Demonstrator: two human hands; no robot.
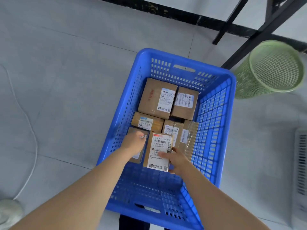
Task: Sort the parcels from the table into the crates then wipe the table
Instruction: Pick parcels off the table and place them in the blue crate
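Head view: right hand [177, 161] fingers grasp labelled parcel [160, 149] at its lower right edge, low centre frame, inside blue crate [214, 130]. Left hand [134, 143] fingers curl over smaller parcel [138, 157] beside it. Taped cardboard: likely stiff, light, slick. Grip opposite edges.

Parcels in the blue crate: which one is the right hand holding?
The parcel with the big white label topped by a red strip, nearest the camera. The right hand grips its lower corner; the left hand holds a darker parcel beside it.
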